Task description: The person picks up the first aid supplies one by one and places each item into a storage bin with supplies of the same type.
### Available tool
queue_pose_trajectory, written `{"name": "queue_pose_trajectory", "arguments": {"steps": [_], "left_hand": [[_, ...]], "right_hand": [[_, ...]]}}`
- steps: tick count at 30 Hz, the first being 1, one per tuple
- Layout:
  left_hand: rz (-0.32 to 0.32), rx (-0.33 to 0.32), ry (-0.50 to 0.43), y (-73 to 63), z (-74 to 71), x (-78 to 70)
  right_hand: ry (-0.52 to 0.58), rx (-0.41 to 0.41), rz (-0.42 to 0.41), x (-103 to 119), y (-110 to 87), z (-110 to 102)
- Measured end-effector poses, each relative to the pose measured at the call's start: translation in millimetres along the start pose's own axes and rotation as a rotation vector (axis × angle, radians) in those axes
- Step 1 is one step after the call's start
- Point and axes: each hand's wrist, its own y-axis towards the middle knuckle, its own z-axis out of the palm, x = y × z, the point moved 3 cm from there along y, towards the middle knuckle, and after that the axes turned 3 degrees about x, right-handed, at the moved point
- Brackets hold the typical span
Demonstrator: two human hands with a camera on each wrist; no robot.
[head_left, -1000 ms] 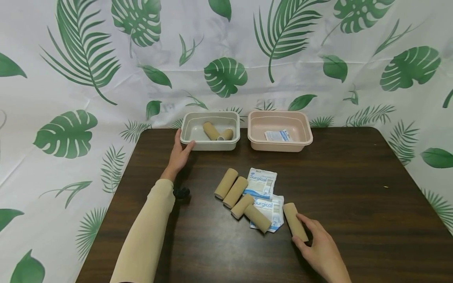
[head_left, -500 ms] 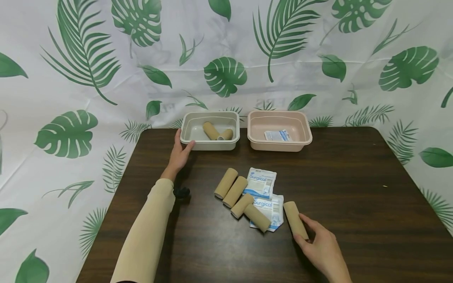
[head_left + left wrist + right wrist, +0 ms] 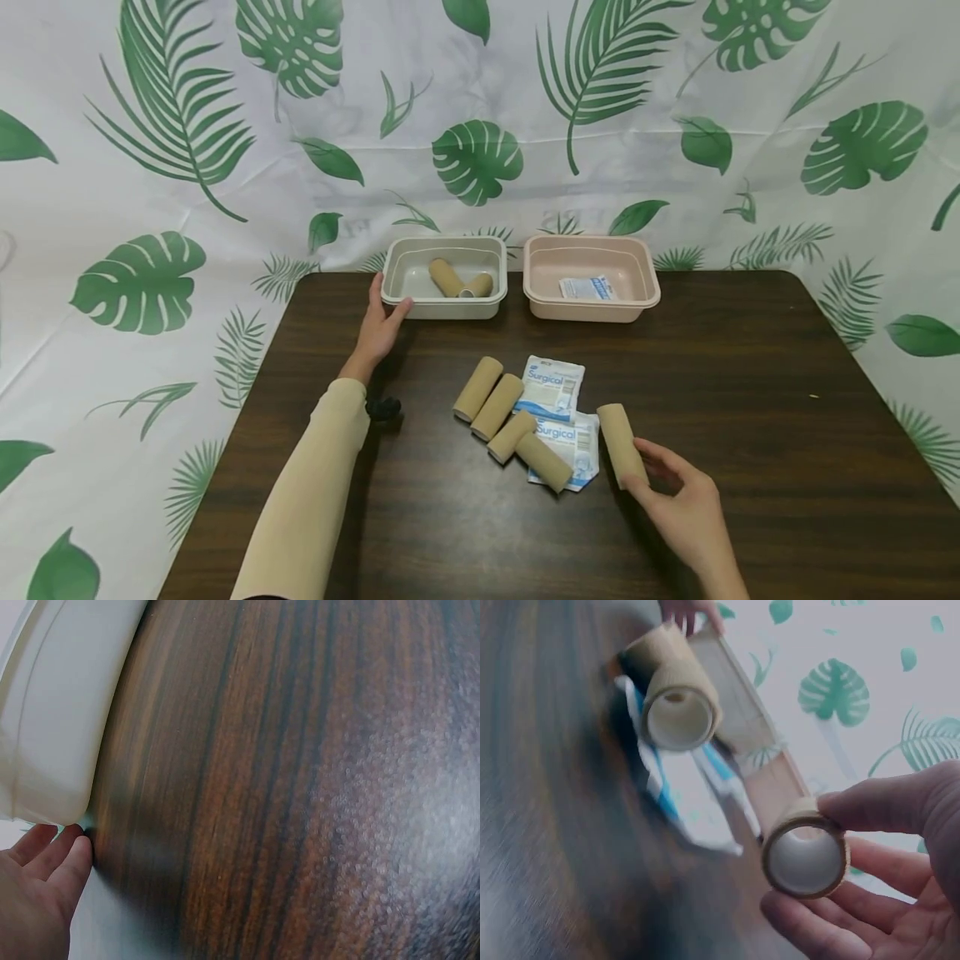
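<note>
My right hand (image 3: 686, 508) pinches a tan hollow roll (image 3: 621, 446) between thumb and fingers, in front of the table's middle. The right wrist view shows the white inside of this roll (image 3: 805, 859) end-on. My left hand (image 3: 377, 329) rests against the left front corner of a pale grey box (image 3: 444, 311), fingers along its side and thumb at the front rim. In the left wrist view its fairly straight fingers (image 3: 73, 874) touch the box's bottom corner. Several more tan rolls (image 3: 497, 407) lie mid-table, one overlapping a white-and-blue "Surgical" packet (image 3: 585, 442).
A pink box (image 3: 592, 312) holding a white-and-blue packet (image 3: 587, 288) stands right of the grey box, which has tan rolls (image 3: 446, 277) inside. A second "Surgical" packet (image 3: 551, 385) lies mid-table. The dark wood table (image 3: 750, 375) ends at a leaf-print cloth (image 3: 480, 167).
My right hand has lifted the tan roll slightly and moved it a little away from me. My left hand stays at the grey box.
</note>
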Motion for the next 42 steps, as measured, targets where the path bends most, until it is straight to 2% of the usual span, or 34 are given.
{"name": "queue_pose_trajectory", "arguments": {"steps": [6, 11, 15, 20, 29, 33, 37, 42], "left_hand": [[0.004, -0.012, 0.007, 1.7, -4.1, 4.2], [-0.011, -0.004, 0.013, 1.7, -5.5, 5.9], [-0.012, -0.01, 0.012, 1.4, -6.8, 4.7], [-0.01, -0.004, 0.003, 0.6, -5.7, 1.0], [-0.017, -0.001, 0.008, 1.5, -3.1, 0.7], [-0.012, 0.001, 0.008, 2.8, -3.4, 0.6], [-0.009, 0.0, 0.003, 3.5, -3.9, -0.1], [-0.009, 0.003, 0.005, 3.8, -1.9, -1.4]], "right_hand": [[0.116, 0.002, -0.164, 19.0, 24.8, 11.2], [0.187, 0.08, -0.3, 38.8, 54.7, 24.0], [0.207, 0.154, -0.364, 56.5, 83.0, 36.7], [0.198, 0.205, -0.428, 77.5, 118.7, 54.4], [-0.073, 0.201, -0.612, 113.3, 171.9, 87.2], [-0.193, 0.201, -0.704, 133.7, 187.1, 101.7], [-0.311, 0.191, -0.757, 152.0, 200.0, 115.5], [-0.385, 0.19, -0.815, 170.1, 208.3, 130.0]]}}
